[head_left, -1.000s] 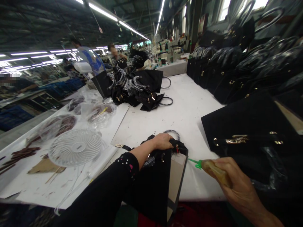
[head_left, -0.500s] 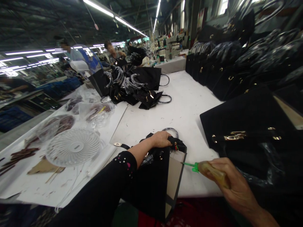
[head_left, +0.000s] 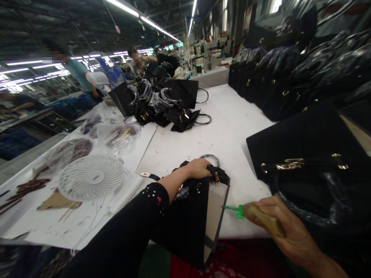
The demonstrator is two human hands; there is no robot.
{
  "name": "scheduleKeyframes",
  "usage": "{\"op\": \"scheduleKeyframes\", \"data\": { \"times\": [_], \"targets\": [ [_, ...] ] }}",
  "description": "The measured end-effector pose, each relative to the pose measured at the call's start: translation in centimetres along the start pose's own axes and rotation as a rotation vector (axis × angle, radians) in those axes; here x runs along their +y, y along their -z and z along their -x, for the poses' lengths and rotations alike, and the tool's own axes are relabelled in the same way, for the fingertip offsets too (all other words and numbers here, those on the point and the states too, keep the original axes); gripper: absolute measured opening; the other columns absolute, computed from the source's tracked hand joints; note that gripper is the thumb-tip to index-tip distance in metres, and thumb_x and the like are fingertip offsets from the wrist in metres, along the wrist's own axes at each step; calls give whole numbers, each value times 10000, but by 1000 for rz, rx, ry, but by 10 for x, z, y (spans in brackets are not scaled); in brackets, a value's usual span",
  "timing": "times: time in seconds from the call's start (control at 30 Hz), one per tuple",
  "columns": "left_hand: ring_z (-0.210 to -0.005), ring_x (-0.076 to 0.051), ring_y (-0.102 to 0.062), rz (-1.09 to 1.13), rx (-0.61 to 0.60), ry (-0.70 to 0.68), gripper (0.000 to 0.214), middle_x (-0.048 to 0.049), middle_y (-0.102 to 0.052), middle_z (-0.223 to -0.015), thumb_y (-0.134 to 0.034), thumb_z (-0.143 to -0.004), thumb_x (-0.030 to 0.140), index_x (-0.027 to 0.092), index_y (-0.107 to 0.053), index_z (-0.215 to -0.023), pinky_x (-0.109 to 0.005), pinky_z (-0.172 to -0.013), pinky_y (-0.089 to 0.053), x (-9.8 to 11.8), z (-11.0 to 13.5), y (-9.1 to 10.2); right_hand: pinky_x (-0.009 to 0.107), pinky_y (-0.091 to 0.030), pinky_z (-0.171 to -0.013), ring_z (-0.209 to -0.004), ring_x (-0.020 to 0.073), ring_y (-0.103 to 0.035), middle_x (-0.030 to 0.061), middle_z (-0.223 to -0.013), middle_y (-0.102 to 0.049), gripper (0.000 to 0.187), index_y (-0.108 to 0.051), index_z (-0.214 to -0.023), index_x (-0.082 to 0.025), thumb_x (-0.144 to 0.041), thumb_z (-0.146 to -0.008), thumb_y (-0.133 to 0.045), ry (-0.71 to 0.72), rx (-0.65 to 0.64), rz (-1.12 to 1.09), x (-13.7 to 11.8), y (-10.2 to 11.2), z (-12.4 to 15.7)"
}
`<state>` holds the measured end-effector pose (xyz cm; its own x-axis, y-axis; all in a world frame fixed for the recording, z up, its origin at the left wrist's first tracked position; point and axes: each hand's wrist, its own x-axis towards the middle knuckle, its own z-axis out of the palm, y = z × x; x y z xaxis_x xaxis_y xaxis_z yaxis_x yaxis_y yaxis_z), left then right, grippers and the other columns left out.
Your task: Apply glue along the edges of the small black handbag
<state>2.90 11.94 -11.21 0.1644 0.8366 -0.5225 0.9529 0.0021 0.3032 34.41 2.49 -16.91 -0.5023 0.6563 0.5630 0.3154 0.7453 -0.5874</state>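
My left hand (head_left: 197, 168) grips the top edge of a black handbag (head_left: 188, 220) that hangs over the near edge of the white table (head_left: 228, 127). Its brown cardboard side panel (head_left: 213, 216) faces right. My right hand (head_left: 285, 227) is closed round a yellowish squeeze bottle (head_left: 262, 217) with a green nozzle (head_left: 232, 209). The nozzle tip points left and sits just right of the cardboard panel's edge. A clear-wrapped handle loop (head_left: 211, 157) shows behind my left hand.
Rows of black handbags (head_left: 304, 77) stand along the right, one large bag (head_left: 307, 162) close to my right hand. A pile of black bags (head_left: 168, 102) lies farther up the table. A white fan (head_left: 92, 177) and plastic-wrapped parts (head_left: 120, 135) lie at left. People work in the background.
My right hand with the bottle has dropped slightly lower and nearer to me, nozzle still by the panel's edge. My left hand keeps its grip on the bag. A person at far left walked leftward.
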Motion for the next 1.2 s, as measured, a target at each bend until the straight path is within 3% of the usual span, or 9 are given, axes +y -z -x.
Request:
{"op": "scheduleKeyframes", "data": {
  "times": [0.07,0.2,0.33,0.47,0.6,0.77,1.2],
  "targets": [
    [-777,-200,-657,-1,2,-2,180,-4,-692,-759,-691,-774,343,239,-749,-909,-273,-660,-458,0,0,0,272,-641,-729,-862,191,-741,66,-996,-692,169,-588,-1123,-250,-182,-972,-553,18,-29,-46,0,0,1],
    [-774,-196,-657,2,10,0,170,1,-678,-745,-689,-774,328,239,-745,-907,-269,-642,-443,1,1,0,324,-644,-755,-882,221,-738,78,-1014,-678,175,-596,-1103,-237,-176,-941,-574,-24,114,106,5,0,3],
    [-780,-198,-660,1,8,2,175,1,-681,-748,-697,-777,330,239,-748,-917,-268,-651,-449,2,2,1,325,-642,-754,-875,214,-742,62,-1014,-684,255,-607,-1113,-250,-118,-902,-551,-11,34,73,8,4,0],
    [-809,-203,-672,-8,10,12,180,-10,-706,-785,-703,-788,318,232,-756,-937,-265,-683,-467,5,4,2,320,-639,-732,-861,215,-735,74,-1023,-668,190,-605,-1096,-242,-169,-921,-588,-48,114,89,6,6,-9],
    [-805,-199,-671,-12,5,9,179,-4,-708,-790,-701,-792,312,236,-758,-943,-258,-665,-457,6,5,3,300,-632,-747,-890,203,-725,78,-1026,-664,179,-597,-1104,-237,-155,-950,-556,-4,31,82,10,1,-13],
    [-775,-191,-653,-7,8,7,162,1,-680,-758,-695,-785,291,229,-751,-924,-259,-624,-422,5,4,3,298,-623,-799,-903,202,-706,97,-1052,-646,176,-584,-1116,-199,-162,-944,-587,46,135,170,18,-1,-16],
    [-769,-190,-644,41,21,41,146,8,-694,-759,-701,-777,311,236,-754,-892,-260,-666,-435,3,3,2,302,-595,-803,-957,205,-692,98,-1081,-646,216,-593,-1120,-217,-107,-936,-564,17,102,107,20,1,-19]
  ]
}}
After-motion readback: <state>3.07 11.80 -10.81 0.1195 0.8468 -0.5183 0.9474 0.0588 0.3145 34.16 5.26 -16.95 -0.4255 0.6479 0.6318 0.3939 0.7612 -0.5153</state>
